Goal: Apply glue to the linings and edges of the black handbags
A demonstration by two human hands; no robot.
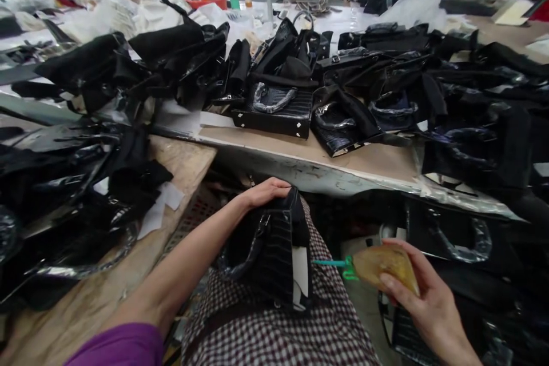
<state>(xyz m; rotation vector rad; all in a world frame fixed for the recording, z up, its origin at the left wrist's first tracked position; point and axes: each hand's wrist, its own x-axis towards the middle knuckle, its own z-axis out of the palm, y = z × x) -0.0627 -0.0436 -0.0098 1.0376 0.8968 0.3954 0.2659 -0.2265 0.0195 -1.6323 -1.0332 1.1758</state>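
Observation:
A black croc-textured handbag [268,251] rests on my lap, on checked fabric [295,331]. My left hand [263,191] grips the bag's far top edge, fingers curled over it. My right hand [422,291] is closed on a yellow-brown glue-stained applicator bottle [384,266] with a green nozzle [332,263] that points left toward the bag's side, a short gap away. A white tag or lining patch [300,271] shows on the bag's near face.
The workbench [266,146] ahead is heaped with black handbags, one flat croc bag [274,111] at its middle. More black bags and paper scraps cover the wooden table [77,297] at left. Bags fill the space at right. People work in the far background.

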